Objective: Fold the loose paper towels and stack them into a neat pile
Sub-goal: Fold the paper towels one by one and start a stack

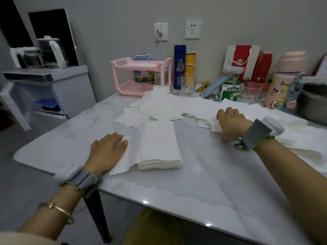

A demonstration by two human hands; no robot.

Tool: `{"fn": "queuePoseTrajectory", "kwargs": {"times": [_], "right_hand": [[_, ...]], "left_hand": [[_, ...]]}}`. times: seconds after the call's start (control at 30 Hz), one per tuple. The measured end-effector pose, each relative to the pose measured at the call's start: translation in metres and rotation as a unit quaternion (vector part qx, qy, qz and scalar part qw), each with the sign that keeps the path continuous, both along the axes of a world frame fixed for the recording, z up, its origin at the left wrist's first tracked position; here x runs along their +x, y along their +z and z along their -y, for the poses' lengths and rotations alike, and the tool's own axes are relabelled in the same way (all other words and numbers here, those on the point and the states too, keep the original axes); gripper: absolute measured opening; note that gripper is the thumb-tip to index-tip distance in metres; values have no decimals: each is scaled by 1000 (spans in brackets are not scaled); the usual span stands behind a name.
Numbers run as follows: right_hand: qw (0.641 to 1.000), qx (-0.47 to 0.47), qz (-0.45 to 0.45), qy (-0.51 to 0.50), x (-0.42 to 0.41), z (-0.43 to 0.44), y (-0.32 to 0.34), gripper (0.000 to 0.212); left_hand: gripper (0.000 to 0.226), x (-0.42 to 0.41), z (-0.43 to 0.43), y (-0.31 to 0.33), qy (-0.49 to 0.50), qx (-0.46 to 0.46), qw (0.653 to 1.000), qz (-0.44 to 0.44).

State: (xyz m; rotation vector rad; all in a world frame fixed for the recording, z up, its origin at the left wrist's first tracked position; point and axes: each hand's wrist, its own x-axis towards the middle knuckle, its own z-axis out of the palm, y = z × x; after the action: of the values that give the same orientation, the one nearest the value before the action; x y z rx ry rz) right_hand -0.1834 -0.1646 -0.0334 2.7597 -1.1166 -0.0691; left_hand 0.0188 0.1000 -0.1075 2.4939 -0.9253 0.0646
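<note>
The left hand (108, 151) lies flat, palm down, fingers straight and slightly spread, pressing on 1 single sheet (126, 161) that lies on the white table (212, 177). The sheet's right edge runs under or against the folded stack (160, 145); which one cannot be told. The stack sits in the middle of the table just right of the left hand, several folded paper towels deep, with its layered edges facing the person.

The right hand (230, 122) is farther back and to the right, knuckles up, fingers curled down. It grips a loose sheet (215, 127) at the near edge of the heap of loose towels (159, 106), which spreads across the far half of the table. More towels (304, 147) lie flat to the right, beyond the right forearm.

Each wrist wears a grey band, and a thin bracelet (56, 209) sits on the left forearm.

Along the back edge stand a pink rack (141, 64), a blue bottle (179, 66), a green carton (230, 90), a glass mug (251, 92), a pink flask (281, 89) and a metal pot (314, 105). 2 sockets are on the wall above.
</note>
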Motion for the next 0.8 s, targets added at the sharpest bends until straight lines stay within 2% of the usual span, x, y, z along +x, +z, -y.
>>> {"fn": "queuePoseTrajectory", "kwargs": {"times": [0.1, 0.27, 0.37, 0.47, 0.57, 0.63, 0.7, 0.8], "right_hand": [[999, -31, 32, 10, 1, 3, 1, 47], [990, -12, 136, 33, 1, 12, 16, 14], [969, 71, 225, 72, -2, 17, 30, 29], [921, 132, 348, 119, -5, 12, 43, 30], [842, 228, 471, 130, -8, 1, 58, 24], [770, 331, 531, 124, -11, -8, 68, 23], [689, 433, 573, 100, -12, -14, 74, 27], [564, 558, 604, 79, -12, -22, 74, 27]], "left_hand": [[48, 2, 0, -1, 5, 4, 1000, -9], [47, 1, 0, -1, 4, -2, 1000, -10], [47, 1, -1, -1, 6, 0, 1000, -20], [46, 2, -2, -1, 8, 2, 1000, -23], [46, 2, 0, 1, 6, -6, 1000, -24], [44, -2, -1, 6, 14, -100, 993, -53], [42, -6, -5, 13, 26, -211, 973, -86], [40, -10, -9, 29, 50, -285, 954, -75]]}}
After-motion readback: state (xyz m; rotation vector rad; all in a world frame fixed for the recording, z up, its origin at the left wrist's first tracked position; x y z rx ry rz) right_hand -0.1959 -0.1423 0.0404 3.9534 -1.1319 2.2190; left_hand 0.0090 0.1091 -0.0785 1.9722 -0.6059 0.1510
